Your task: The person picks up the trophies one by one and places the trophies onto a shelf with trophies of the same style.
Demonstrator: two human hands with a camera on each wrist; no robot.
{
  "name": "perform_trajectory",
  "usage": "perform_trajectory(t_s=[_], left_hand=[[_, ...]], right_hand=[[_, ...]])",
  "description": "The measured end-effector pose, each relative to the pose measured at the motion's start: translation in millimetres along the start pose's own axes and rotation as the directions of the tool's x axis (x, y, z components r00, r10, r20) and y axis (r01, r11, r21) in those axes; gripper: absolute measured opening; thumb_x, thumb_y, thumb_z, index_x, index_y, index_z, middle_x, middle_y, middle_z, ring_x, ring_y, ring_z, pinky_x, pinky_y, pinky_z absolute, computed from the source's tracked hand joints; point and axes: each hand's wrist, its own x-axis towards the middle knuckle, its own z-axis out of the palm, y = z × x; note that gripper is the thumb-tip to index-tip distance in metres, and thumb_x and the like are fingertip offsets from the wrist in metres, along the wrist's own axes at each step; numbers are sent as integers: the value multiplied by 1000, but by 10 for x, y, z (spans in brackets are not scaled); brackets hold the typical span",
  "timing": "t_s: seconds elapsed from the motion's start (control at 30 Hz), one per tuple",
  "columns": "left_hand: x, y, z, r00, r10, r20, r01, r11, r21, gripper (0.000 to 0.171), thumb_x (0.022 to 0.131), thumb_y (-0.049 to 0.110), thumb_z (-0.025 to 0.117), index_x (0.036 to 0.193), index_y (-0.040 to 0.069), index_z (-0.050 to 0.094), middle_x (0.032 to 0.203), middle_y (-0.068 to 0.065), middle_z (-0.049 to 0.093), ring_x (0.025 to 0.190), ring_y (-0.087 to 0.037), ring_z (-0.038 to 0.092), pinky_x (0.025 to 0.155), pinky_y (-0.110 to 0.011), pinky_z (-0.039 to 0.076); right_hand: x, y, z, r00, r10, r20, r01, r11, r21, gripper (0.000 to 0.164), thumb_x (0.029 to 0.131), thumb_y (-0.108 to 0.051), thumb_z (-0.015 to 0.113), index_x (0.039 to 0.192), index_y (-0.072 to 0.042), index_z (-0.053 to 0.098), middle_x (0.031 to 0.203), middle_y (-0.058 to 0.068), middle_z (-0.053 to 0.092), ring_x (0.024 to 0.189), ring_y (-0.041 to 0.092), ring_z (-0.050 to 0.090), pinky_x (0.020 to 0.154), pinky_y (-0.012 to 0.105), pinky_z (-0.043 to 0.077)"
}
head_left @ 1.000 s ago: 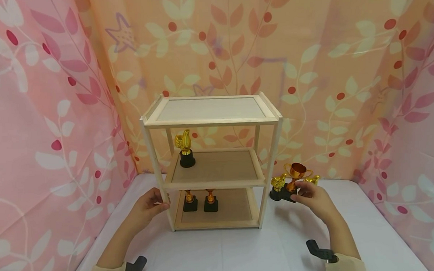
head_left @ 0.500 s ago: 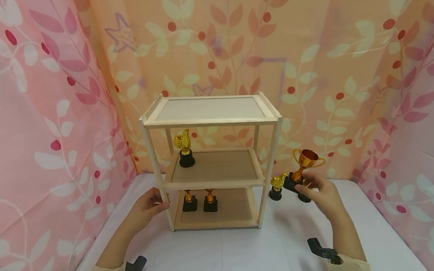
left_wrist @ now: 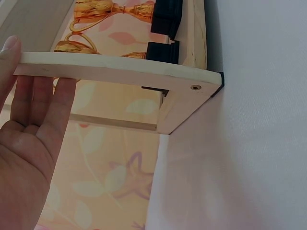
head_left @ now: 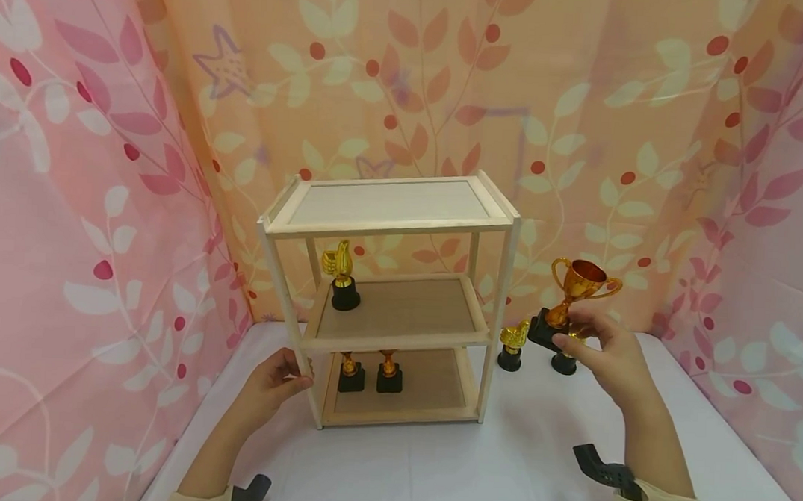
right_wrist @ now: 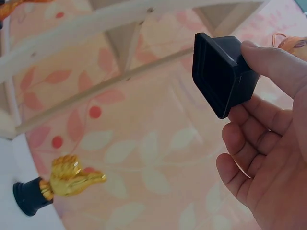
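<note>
A copper-gold trophy cup with two handles and a black square base is tilted in the air, right of the shelf. My right hand pinches it near the base between thumb and fingers. The left hand grips the front left post of a pale wooden three-tier shelf, thumb on one side and fingers on the other. On the middle tier stands a gold thumbs-up trophy. Two cup trophies stand on the bottom tier, their tops hidden by the tier above.
Two more thumbs-up trophies stand on the white table right of the shelf: one gold figure shows fully, while the other trophy is partly behind the right hand. Floral curtains enclose the back and sides.
The right hand has lifted the trophy cup off the table, moving it up and to the right and tilting it. The left hand and the shelf have stayed in place.
</note>
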Motion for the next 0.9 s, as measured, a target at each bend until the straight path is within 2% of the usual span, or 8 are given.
perform_trajectory(t_s=[0.2, 0.43, 0.63, 0.9], left_hand=[[-7, 17, -1, 999, 31, 14, -31, 999, -17, 25, 93, 11, 75, 111, 5, 58, 102, -10, 66, 96, -16, 67, 85, -27, 58], [-5, 9, 3, 999, 44, 8, -44, 999, -8, 25, 93, 9, 75, 111, 5, 58, 101, -8, 66, 94, -15, 67, 84, -27, 59], [-8, 9, 9, 999, 49, 15, -49, 999, 2, 25, 94, 9, 73, 112, 2, 58, 102, -13, 65, 94, -15, 66, 84, -25, 58], [-1, -9, 11, 999, 35, 3, -35, 999, -1, 24, 93, 9, 75, 111, 5, 58, 101, -9, 66, 94, -16, 66, 84, -27, 59]], right_hand=[[-57, -196, -36, 998, -49, -34, 51, 997, 66, 41, 91, -13, 79, 129, -10, 64, 110, -10, 61, 104, 10, 52, 87, 18, 42], [-95, -341, -29, 989, -140, -45, 146, 974, 176, 40, 87, 4, 76, 125, -1, 64, 110, -9, 62, 105, 10, 54, 94, 15, 40], [-146, -460, -19, 983, -177, -43, 182, 964, 194, 40, 84, 10, 76, 122, 3, 64, 107, -9, 62, 104, 10, 54, 100, 12, 37], [-204, -644, 12, 966, -255, -34, 255, 938, 234, 42, 81, 16, 75, 120, 3, 63, 103, -9, 64, 102, 9, 55, 104, 12, 37]])
